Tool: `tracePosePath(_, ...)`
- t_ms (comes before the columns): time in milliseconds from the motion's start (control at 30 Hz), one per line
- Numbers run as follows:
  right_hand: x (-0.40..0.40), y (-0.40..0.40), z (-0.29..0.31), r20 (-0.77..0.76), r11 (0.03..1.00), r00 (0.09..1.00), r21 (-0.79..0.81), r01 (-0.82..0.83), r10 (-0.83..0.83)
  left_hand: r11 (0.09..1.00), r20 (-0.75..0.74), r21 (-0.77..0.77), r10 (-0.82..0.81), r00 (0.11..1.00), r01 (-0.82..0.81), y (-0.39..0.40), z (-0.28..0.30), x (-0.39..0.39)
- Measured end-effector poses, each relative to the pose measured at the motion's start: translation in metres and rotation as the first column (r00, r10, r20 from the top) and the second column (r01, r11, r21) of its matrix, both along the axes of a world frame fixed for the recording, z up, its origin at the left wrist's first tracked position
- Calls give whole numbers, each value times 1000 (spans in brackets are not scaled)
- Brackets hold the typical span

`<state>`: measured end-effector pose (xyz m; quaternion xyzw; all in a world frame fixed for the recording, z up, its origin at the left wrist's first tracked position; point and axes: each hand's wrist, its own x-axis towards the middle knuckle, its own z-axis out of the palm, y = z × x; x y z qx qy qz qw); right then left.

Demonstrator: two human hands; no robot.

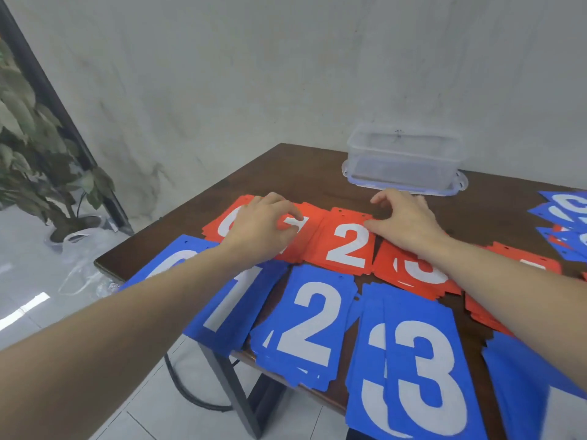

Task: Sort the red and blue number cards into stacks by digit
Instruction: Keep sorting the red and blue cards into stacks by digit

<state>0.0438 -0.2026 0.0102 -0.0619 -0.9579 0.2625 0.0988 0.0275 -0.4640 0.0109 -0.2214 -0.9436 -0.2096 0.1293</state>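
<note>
Red card stacks lie in a far row: red 0 (219,225), red 1 (297,249), red 2 (346,246), red 3 (419,273), and another red stack (524,265) partly under my right forearm. In front runs a blue row: blue 0 (171,258), blue 1 (235,300), blue 2 (311,322), blue 3 (413,360). My left hand (260,230) lies over the red 1 stack, index finger and thumb pinching its top card. My right hand (403,220) grips the upper right corner of the red 2 stack with curled fingers.
A clear plastic container (403,157) stands at the back of the dark wooden table (301,173). Loose blue cards (565,214) are piled at the far right, and a further blue stack (524,392) hangs over the near edge. A potted plant (31,138) stands on the floor left.
</note>
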Motion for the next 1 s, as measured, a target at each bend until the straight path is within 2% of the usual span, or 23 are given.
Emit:
tracePosePath(233, 33, 62, 8, -121, 994, 993, -107, -14, 1, 989, 22, -25, -143, 990, 143, 80, 13, 9)
tracePosePath(500, 105, 171, 12, -251, 983, 956, -139, 116, -148, 935, 41, 28, -355, 934, 354, 204, 9, 27)
tracePosePath(767, 176, 263, 11, -213, 950, 927, -131, 284, -307, 862, 94, 89, -505, 858, 498, 323, 1, 55)
tracePosePath(867, 196, 290, 9, -174, 948, 932, -80, 309, -319, 829, 123, 142, -557, 821, 541, 356, -1, 60)
tracePosePath(1000, 212, 322, 7, -161, 929, 915, -84, 362, -371, 813, 126, 134, -581, 804, 566, 389, -3, 58)
